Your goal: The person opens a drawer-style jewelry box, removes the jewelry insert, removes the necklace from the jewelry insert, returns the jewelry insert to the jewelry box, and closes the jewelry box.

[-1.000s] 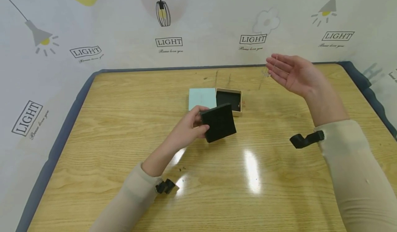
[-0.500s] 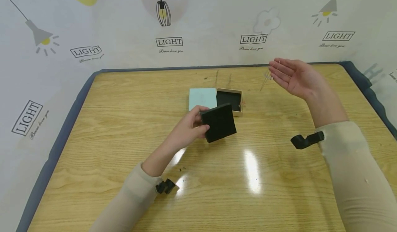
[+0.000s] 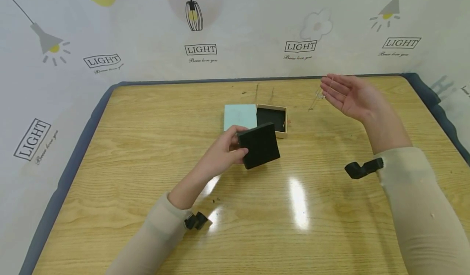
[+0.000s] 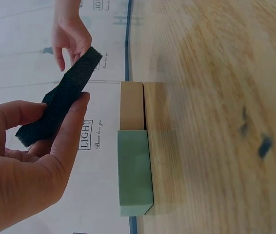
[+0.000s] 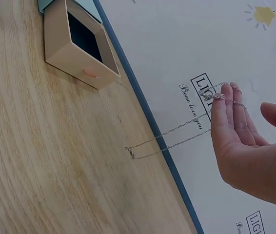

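Observation:
My left hand (image 3: 224,152) pinches a square black foam pad (image 3: 260,146) between thumb and fingers, tilted above the table. In the left wrist view the same pad appears nearly edge-on. Over the extended fingers of my right hand (image 3: 349,97), palm turned up, hangs a thin silver necklace (image 5: 218,96). Its chain loops down from the fingers, with a small clasp-like piece (image 5: 130,153) at the lower end. Behind the pad lies a small box with a light teal sleeve (image 3: 239,116) and a tan drawer (image 5: 57,44) pulled out, its inside black.
The wooden table (image 3: 147,116) has a dark blue edge (image 3: 205,80) along the white, lamp-printed wall covering (image 3: 249,14). A small reddish pull tab (image 5: 92,74) sits on the drawer's end. Dark specks (image 3: 214,201) mark the tabletop near my left wrist.
My right hand has drifted slightly down and to the right, and the necklace hangs lower with it. The left hand and the foam pad have stayed in place.

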`<state>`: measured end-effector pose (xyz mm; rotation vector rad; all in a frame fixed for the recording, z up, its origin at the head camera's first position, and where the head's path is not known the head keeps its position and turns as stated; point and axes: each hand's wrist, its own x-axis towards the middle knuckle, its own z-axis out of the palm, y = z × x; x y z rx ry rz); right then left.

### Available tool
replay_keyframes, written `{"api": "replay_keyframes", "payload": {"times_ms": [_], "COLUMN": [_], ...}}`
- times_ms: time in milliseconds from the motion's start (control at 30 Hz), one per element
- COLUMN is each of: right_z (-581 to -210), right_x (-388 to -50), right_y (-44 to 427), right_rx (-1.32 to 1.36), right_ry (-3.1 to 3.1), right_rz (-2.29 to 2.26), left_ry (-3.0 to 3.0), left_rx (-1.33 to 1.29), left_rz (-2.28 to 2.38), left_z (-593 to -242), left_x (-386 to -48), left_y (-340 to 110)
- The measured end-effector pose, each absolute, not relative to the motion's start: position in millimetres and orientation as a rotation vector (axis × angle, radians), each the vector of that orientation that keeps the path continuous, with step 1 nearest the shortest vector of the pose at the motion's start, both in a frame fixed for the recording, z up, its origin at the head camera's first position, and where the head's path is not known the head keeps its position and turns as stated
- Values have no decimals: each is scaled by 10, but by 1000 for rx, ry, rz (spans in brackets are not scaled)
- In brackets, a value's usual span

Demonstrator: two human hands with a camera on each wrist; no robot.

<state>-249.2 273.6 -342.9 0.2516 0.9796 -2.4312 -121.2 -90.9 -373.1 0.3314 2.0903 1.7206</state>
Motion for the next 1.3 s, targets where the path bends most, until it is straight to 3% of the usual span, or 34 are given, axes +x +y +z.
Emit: {"api": "replay_keyframes", "payload": {"times_ms": [1300], "right_z": [-3745], "right_x": [-2485], "right_y": [2990], "right_rx": [448], "right_ry": [978], "right_rz": [-2381], "left_ry": [2084], "left_rx": [305], "left_rz": [1733], "left_z": [-3729], "left_x": [-1200], "left_y": [-920]}}
